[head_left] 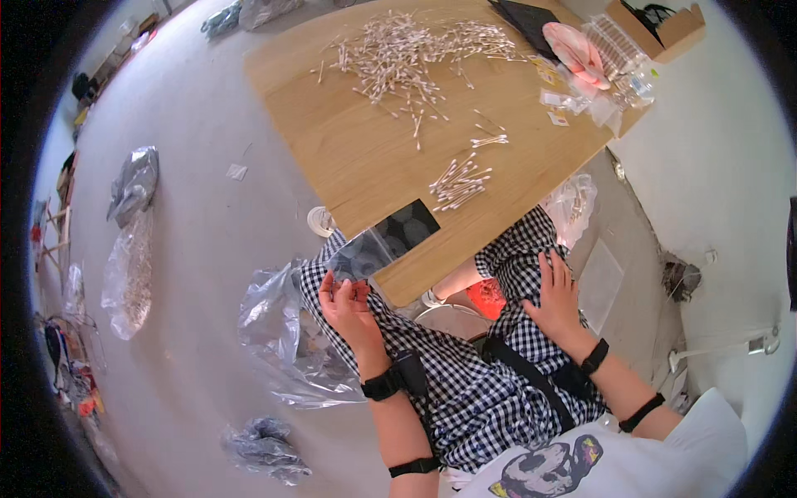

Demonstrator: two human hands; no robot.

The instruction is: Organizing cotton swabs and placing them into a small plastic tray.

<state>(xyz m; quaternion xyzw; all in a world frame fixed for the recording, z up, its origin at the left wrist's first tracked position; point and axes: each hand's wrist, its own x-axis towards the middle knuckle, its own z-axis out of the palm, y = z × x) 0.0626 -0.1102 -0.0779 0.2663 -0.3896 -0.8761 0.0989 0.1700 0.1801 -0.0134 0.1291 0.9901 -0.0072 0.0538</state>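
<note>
Black-and-white checked trousers (465, 394) support the right hand (552, 307), fingers loosely spread, grip holding nothing; the left hand (349, 311), fingers half curled, is at the near edge of a dark-and-clear plastic packet (400, 231) overhanging the tabletop (357, 149), pinch or mere touch: cannot tell. Step, as judged: handling the packet; next move calls for a sure hold on that edge, short of the small batch of cotton swabs (461, 183) and, farther, their large heap (394, 62).

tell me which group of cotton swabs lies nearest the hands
The medium loose bundle of white-tipped, tan-stemmed cotton swabs on the tan tabletop; the big scattered heap and the tiny cluster both lie farther off.
</note>
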